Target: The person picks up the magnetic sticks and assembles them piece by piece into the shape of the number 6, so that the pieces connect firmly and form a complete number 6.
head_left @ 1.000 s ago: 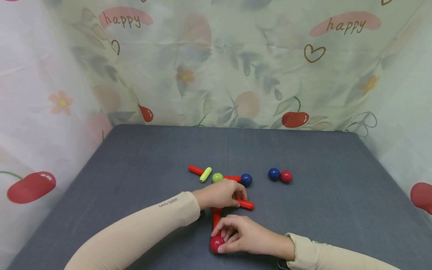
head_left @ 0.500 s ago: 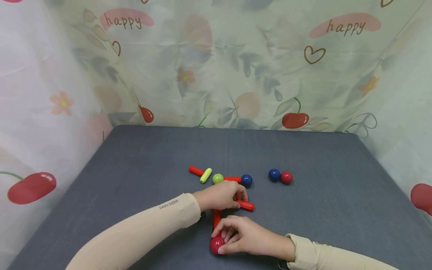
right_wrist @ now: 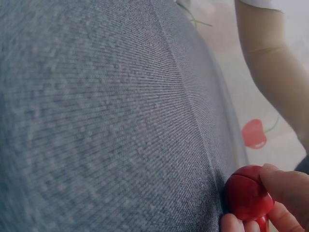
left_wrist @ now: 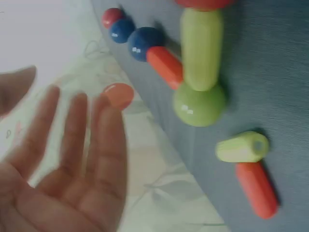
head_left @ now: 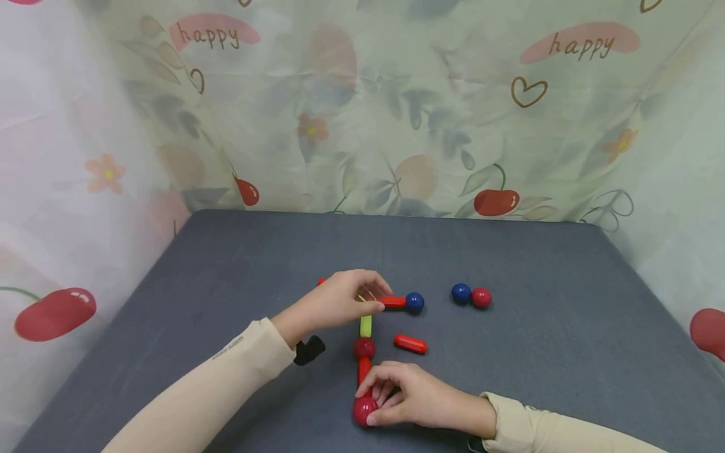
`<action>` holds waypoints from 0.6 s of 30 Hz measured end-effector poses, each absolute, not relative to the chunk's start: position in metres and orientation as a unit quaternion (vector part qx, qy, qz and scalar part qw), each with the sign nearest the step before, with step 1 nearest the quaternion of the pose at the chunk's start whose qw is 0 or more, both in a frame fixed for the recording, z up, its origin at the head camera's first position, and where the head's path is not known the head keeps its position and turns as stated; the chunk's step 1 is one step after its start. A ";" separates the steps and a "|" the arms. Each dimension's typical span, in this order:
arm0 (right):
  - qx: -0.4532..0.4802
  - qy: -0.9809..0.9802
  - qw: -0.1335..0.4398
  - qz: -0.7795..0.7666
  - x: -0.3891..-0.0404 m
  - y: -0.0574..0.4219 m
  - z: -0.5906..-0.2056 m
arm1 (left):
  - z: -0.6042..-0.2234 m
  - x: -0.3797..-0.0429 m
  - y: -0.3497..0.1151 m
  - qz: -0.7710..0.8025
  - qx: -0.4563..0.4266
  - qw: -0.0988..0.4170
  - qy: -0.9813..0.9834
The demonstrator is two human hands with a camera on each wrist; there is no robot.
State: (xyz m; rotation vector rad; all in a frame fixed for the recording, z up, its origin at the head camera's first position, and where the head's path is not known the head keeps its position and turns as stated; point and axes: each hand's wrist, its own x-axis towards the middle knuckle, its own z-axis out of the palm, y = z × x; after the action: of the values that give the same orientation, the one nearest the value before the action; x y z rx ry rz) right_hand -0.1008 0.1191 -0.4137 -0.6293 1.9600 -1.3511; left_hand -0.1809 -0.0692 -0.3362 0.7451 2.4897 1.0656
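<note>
In the head view a chain of toy balls and rods runs away from me over the dark table. At its near end my right hand (head_left: 419, 395) pinches a red ball (head_left: 364, 412) between thumb and fingers. Beyond that come a red rod (head_left: 364, 371), a second red ball (head_left: 364, 348) and a lime rod (head_left: 365, 326). The lime rod meets a green ball (left_wrist: 200, 104), hidden by my left hand (head_left: 334, 301) in the head view. From there another red rod (head_left: 394, 302) leads to a blue ball (head_left: 415, 303). My left hand hovers over the chain's far end, fingers extended, holding nothing.
A loose red rod (head_left: 410, 343) lies right of the chain. A blue ball (head_left: 461, 294) and a red ball (head_left: 481, 297) sit together farther right. In the left wrist view, a short lime rod (left_wrist: 241, 147) and a red rod (left_wrist: 258, 191) lie end to side on the table (head_left: 255, 251).
My left hand has let go of the loose red rod, leaving it on the table, and has moved up and left over the chain's far end. My right hand stays on the red ball.
</note>
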 end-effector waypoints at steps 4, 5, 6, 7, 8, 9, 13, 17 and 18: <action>-0.236 0.751 0.335 -0.518 -0.101 0.120 -0.414 | -0.345 -0.177 -0.076 0.354 0.207 0.167 0.897; -0.235 0.751 0.336 -0.518 -0.101 0.120 -0.414 | -0.349 -0.176 -0.078 0.349 0.196 0.169 0.901; -0.234 0.752 0.335 -0.518 -0.101 0.120 -0.414 | -0.353 -0.174 -0.079 0.346 0.187 0.171 0.903; -0.234 0.752 0.335 -0.517 -0.101 0.119 -0.414 | -0.356 -0.172 -0.080 0.344 0.177 0.175 0.905; -0.235 0.751 0.335 -0.517 -0.101 0.119 -0.414 | -0.359 -0.170 -0.081 0.344 0.170 0.178 0.906; -0.236 0.751 0.335 -0.517 -0.101 0.119 -0.414 | -0.363 -0.169 -0.083 0.344 0.162 0.182 0.907; -0.240 0.751 0.335 -0.516 -0.101 0.119 -0.413 | -0.374 -0.162 -0.087 0.358 0.129 0.221 0.898; -0.237 0.751 0.338 -0.516 -0.101 0.118 -0.413 | -0.381 -0.160 -0.088 0.387 0.115 0.256 0.878; -0.237 0.750 0.338 -0.516 -0.101 0.118 -0.413 | -0.382 -0.160 -0.088 0.395 0.114 0.261 0.873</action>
State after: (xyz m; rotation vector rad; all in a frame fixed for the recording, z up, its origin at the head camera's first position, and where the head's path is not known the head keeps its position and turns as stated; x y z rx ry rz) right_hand -0.1011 0.1184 -0.4129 -0.6173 1.9548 -1.3445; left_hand -0.1599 -0.0877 -0.3824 0.3082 2.3643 1.0695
